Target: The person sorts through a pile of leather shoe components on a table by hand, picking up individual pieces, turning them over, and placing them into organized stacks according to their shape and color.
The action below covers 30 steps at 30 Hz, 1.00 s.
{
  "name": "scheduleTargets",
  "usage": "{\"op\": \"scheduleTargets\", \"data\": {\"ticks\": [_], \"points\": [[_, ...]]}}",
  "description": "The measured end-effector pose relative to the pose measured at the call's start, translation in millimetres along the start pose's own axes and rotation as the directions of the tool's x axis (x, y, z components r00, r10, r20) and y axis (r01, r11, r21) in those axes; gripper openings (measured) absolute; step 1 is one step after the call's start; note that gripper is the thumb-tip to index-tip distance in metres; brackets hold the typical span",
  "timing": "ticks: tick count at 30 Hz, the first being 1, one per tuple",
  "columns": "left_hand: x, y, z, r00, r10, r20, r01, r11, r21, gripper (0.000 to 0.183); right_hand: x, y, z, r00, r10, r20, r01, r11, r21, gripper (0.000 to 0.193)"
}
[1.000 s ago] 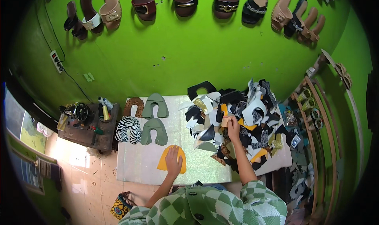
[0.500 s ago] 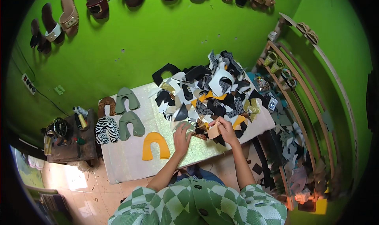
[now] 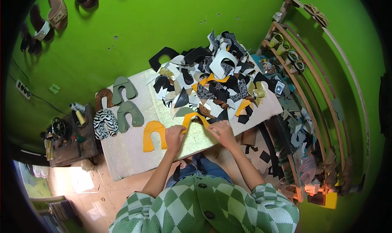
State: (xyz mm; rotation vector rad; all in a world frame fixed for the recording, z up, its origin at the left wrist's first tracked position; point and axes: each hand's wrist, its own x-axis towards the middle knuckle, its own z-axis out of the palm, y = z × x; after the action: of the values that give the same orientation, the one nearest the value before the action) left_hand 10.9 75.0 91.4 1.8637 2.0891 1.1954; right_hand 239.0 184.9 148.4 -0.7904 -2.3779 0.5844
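Note:
A yellow arched leather-like piece (image 3: 195,116) is stretched between my hands at the near edge of the scrap pile. My left hand (image 3: 174,137) pinches one end, and my right hand (image 3: 222,133) grips the other. Close to my left hand, a U-shaped yellow piece (image 3: 152,136) lies flat on the table. Farther left rest two grey-green U-shaped pieces (image 3: 124,90), a brown one (image 3: 104,97) and a zebra-patterned one (image 3: 105,122). Just beyond the held piece spreads a heap of mixed scraps (image 3: 220,90), black, white, patterned and yellow.
The pale table (image 3: 122,159) has its near edge in front of me. A sewing machine (image 3: 58,127) stands at the left beside thread spools (image 3: 80,117). On the right, a wooden rack (image 3: 312,98) holds sandals, with more scraps (image 3: 300,133) beside it.
The beige piece has left my right hand. Both hands now hold the yellow arched piece, and my left hand has moved slightly left and nearer to me. The view has shifted.

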Motion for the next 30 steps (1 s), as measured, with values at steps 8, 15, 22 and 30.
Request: {"op": "scheduleTargets", "data": {"ticks": [8, 15, 22, 30], "points": [[-66.0, -18.0, 20.5, 0.901, -0.123, 0.415, 0.089, 0.991, 0.103, 0.035, -38.8, 21.2, 79.4, 0.908, 0.071, 0.414, -0.084, 0.996, 0.013, 0.026], [-52.2, -43.3, 52.3, 0.831, -0.107, 0.546, -0.147, 0.904, 0.401, 0.073, -41.3, 47.4, 118.5, 0.873, -0.008, 0.488, 0.177, 0.937, -0.301, 0.047], [-50.5, -52.2, 44.0, 0.821, -0.138, 0.554, -0.152, 0.883, 0.445, 0.077, -40.1, 53.4, 114.0, 0.874, 0.053, 0.484, 0.135, 0.929, -0.345, 0.046], [-23.9, -65.3, 46.6, 0.894, -0.128, 0.429, 0.021, 0.969, 0.245, 0.050, 22.5, 72.1, 106.3, 0.927, 0.116, 0.357, -0.126, 0.992, 0.004, 0.015]]}}
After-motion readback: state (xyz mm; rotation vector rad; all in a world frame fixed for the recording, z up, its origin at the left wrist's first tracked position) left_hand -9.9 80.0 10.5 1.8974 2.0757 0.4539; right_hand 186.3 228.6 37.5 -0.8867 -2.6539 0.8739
